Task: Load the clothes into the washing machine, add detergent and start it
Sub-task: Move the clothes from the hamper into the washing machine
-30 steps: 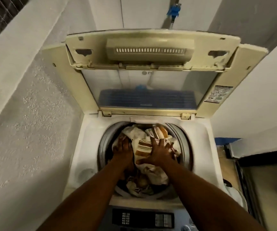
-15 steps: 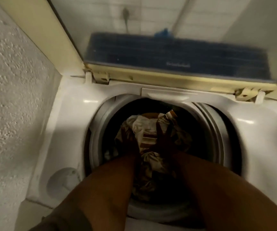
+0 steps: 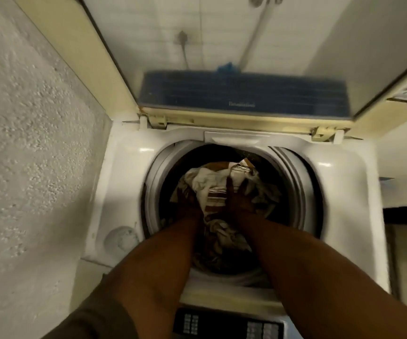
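My left hand (image 3: 187, 201) and right hand (image 3: 240, 198) press flat, fingers spread, on the clothes (image 3: 218, 192) inside the drum (image 3: 293, 177). Risk: uneven packing could unbalance the spin.

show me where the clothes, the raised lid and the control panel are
clothes (image 3: 212, 182): head view, on the pale fabric inside the drum.
raised lid (image 3: 244, 96): head view, on its dark blue band.
control panel (image 3: 227, 325): head view, on its dark face.
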